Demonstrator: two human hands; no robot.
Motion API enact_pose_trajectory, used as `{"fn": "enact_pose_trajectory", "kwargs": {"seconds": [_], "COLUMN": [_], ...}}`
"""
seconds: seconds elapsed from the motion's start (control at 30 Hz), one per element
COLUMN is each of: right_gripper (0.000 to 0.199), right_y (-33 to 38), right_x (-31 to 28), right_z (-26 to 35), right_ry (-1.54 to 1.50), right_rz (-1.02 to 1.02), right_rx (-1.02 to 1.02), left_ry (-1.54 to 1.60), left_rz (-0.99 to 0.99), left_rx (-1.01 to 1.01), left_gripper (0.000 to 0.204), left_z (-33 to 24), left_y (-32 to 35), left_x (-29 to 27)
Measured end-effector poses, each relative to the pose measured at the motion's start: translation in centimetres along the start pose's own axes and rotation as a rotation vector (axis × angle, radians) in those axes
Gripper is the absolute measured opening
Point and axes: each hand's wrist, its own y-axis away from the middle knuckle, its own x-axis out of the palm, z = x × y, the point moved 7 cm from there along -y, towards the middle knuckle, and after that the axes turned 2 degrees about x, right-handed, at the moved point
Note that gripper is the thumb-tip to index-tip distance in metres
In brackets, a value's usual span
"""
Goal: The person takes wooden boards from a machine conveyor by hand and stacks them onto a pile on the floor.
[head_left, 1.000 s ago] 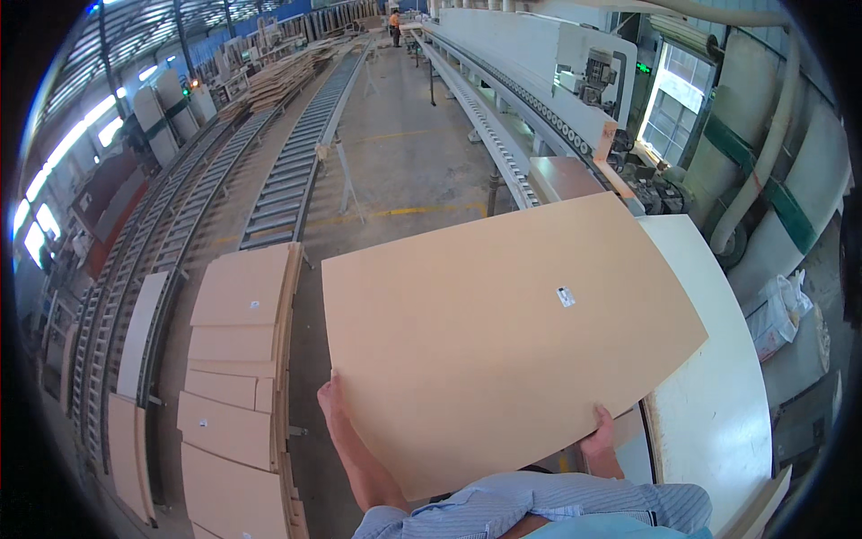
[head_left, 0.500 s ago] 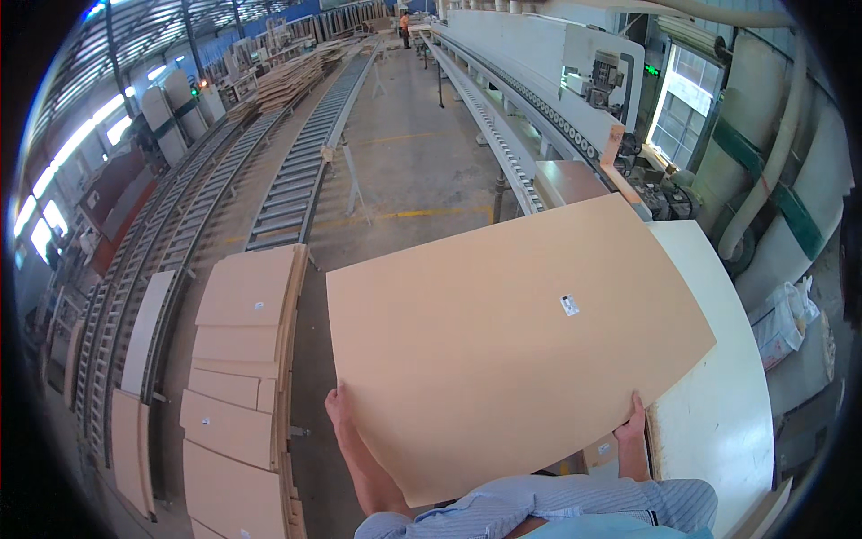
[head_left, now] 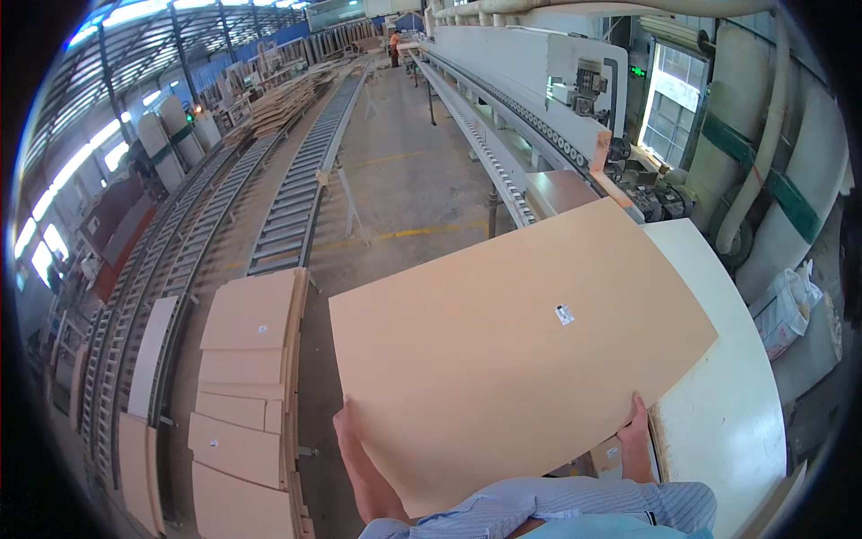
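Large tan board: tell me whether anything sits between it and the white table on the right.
Nothing visible does. The large tan board, gripped by the left hand and right hand, already overlaps the white table; only a small label lies on the board.

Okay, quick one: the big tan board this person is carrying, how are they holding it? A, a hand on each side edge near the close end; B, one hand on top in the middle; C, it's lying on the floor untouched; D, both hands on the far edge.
A: the left hand grips the large tan board at its left edge and the right hand at its right edge, both near the person's body.
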Motion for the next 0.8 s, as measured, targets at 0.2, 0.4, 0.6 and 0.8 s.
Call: {"fn": "enact_pose_trajectory", "kwargs": {"seconds": [0.2,0.4,0.6,0.8], "right_gripper": [0.044,0.046,0.049,0.048], "right_y": [0.1,-1.6,-1.5,-2.4], "right_x": [0.3,-2.0,-0.4,-2.7], "right_z": [0.1,0.1,-0.2,0.8], "right_ry": [0.019,0.021,0.096,0.115], "right_rz": [0.077,-0.035,-0.01,0.016], "right_rx": [-0.017,-0.039,-0.008,-0.049], "left_ry": [0.046,0.114,0.023,0.034], "left_rz": [-0.132,-0.172,-0.227,-0.21], "left_rx": [0.149,0.185,0.206,0.261], "left_gripper": [0.061,0.058,0.055,0.053], "left_z": [1.0,-4.5,-2.3,-1.0], "left_y": [-1.2,4.0,2.1,1.0], "left_x": [1.0,-1.8,-3.1,-2.9]}}
